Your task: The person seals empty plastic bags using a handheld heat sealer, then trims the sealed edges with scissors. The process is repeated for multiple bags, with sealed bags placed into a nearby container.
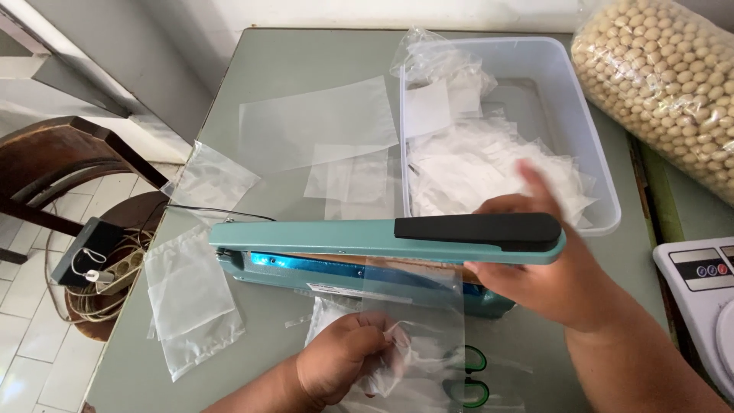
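Observation:
A teal heat sealer (321,233) with a black handle grip (478,229) lies across the table, its arm raised. My right hand (547,271) is at the handle end, fingers blurred above the grip. My left hand (344,359) holds a clear plastic bag (417,321) whose top edge lies across the sealer's blue sealing bar (306,265). White material shows inside the bag near my fingers.
A clear plastic tub (581,115) of filled small bags sits behind the sealer. Loose clear bags (191,298) lie at the left and middle. A large sack of beans (665,84) and a white scale (699,283) are at right. Green-handled scissors (470,375) lie near the front edge.

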